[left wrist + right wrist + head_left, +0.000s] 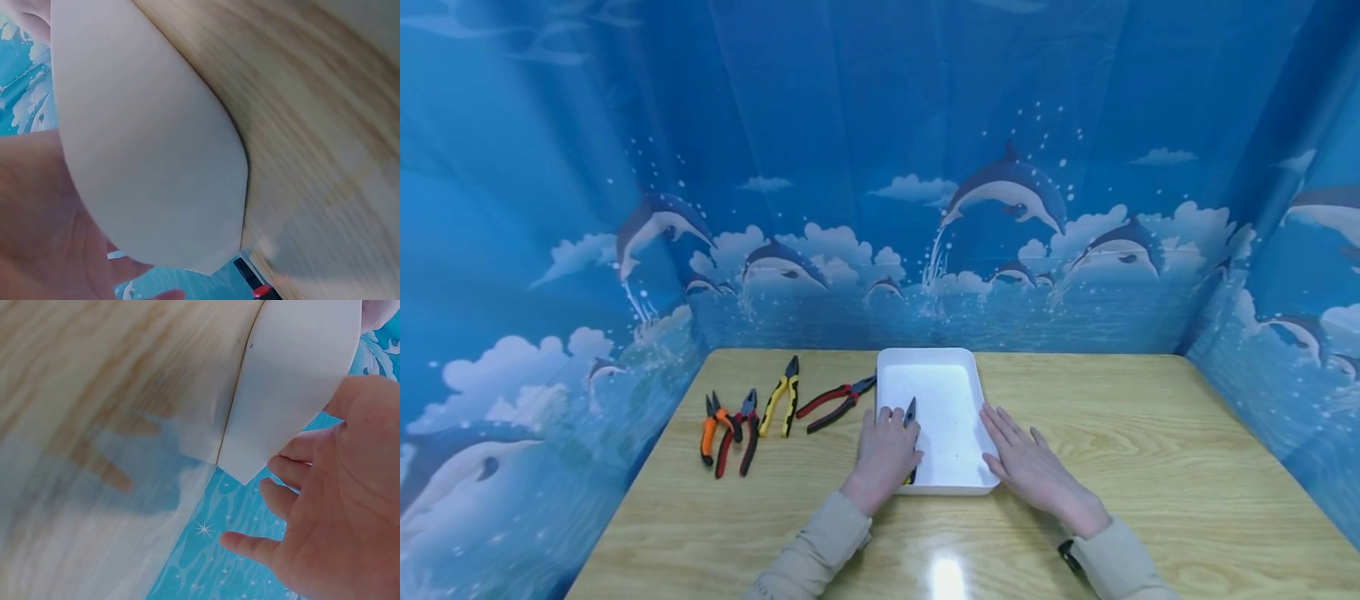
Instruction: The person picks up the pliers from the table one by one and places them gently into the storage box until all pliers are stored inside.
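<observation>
A white rectangular tray (pixel 951 400) lies on the table between both hands. Reaching over its left wall, my left hand (pixel 887 454) grips a pair of pliers (pixel 911 411) inside the tray; their dark narrow jaws point away and a bit of yellow-and-black handle shows below the thumb. In the left wrist view, the tray's wall (pixel 150 137) hides the pliers and some of the fingers. My right hand (pixel 1030 467) rests along the right rim with its fingers extended; the right wrist view shows the fingers (pixel 290 472) spread beside the outer wall.
Left of the tray lie several pliers: red-and-black ones (pixel 842 400) close to its wall, yellow-and-black ones (pixel 782 396), another red-and-black pair (pixel 741 433) and a small orange pair (pixel 711 429). A blue dolphin-print curtain (pixel 880 208) surrounds the table's (pixel 1120 433) back and sides.
</observation>
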The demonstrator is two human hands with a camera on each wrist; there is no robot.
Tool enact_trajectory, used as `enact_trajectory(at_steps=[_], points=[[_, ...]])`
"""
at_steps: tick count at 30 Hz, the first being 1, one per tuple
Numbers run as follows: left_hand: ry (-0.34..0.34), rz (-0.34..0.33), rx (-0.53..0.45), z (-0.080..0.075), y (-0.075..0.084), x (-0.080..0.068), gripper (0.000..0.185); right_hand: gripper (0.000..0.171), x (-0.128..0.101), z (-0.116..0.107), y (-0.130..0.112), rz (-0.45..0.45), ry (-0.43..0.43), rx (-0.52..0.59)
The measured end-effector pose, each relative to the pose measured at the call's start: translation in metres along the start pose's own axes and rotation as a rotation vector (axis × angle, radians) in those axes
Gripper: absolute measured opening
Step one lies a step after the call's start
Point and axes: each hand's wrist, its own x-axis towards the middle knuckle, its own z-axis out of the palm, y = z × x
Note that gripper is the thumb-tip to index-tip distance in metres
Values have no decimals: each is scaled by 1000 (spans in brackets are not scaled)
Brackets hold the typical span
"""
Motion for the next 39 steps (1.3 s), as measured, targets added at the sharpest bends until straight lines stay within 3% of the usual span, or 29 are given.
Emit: enact_trajectory(at_steps=[10,19,39], points=[[-47,-71,21,-1,-4,-2,57,63,0,2,1,0,-12,1],[-79,-97,-38,0,-6,2,56,63,1,1,1,0,-17,3],[-77,-99,-78,-2,-10,0,52,64,0,3,-1,-14,-7,-12]])
